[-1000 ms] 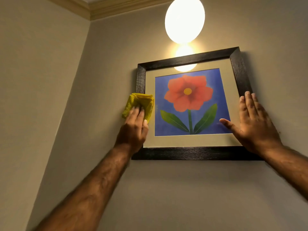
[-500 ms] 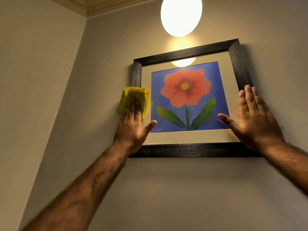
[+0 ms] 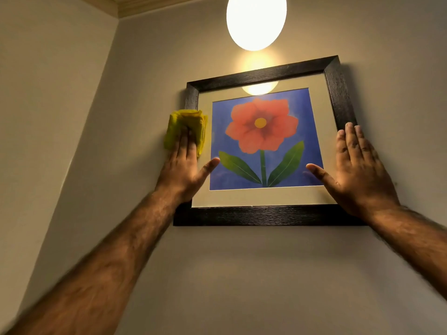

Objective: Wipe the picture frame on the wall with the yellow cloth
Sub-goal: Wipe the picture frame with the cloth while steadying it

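A dark wooden picture frame (image 3: 263, 215) hangs on the wall, holding a red flower print on blue behind glass. My left hand (image 3: 185, 170) presses a folded yellow cloth (image 3: 187, 122) flat against the frame's left side, fingers on the cloth, thumb spread onto the glass. The cloth covers the middle of the left rail. My right hand (image 3: 358, 170) lies flat and spread on the frame's right side, fingers on the right rail, thumb on the glass, holding nothing.
A glowing round lamp (image 3: 256, 20) hangs above the frame and reflects in the glass. A wall corner (image 3: 96, 100) runs down to the left of the frame. Bare wall lies below the frame.
My left hand has slid the cloth a little up and left along the left rail, and its thumb has spread out. The right hand has stayed in place.
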`<state>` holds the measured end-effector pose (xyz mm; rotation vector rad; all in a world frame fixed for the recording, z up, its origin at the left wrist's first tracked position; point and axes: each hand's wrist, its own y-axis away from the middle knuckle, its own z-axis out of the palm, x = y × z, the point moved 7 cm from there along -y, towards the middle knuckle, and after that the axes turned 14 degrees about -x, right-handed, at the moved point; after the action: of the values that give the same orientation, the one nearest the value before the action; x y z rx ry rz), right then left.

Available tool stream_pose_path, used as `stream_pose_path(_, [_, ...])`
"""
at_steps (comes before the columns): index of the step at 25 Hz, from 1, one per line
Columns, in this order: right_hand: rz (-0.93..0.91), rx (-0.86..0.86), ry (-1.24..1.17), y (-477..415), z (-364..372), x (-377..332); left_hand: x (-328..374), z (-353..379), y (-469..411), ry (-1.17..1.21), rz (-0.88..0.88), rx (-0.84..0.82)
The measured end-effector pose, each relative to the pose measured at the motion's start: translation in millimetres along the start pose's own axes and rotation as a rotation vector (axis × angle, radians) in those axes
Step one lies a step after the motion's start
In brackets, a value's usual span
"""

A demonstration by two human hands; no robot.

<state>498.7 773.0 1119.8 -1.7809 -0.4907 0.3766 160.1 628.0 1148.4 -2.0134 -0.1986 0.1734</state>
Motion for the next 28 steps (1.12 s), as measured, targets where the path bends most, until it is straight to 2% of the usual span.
stream_pose_path(5, [0.006,-0.002,-0.012,1,-1,0,5,41,91,0.027,0.038,-0.027])
stream_pose_path(8, [0.006,-0.009,-0.013,1,-2,-1,3,54,114,0.005,0.035,-0.049])
stream_pose_path(11, [0.012,-0.002,-0.01,2,-3,-2,2,43,92,-0.012,0.038,-0.066])
stream_pose_path(15, [0.009,0.0,-0.006,1,-3,-2,1,-4,8,0.052,0.005,-0.048])
stream_pose_path(20, [0.012,0.008,-0.002,2,-4,-2,-3,-35,-67,0.008,-0.036,-0.088])
stream_pose_path(24, [0.011,0.007,0.004,1,-4,-3,-7,-36,-70,0.02,-0.037,-0.066])
stream_pose_path(28, [0.011,0.002,0.005,1,-4,-3,-3,-9,-21,0.015,-0.01,-0.03])
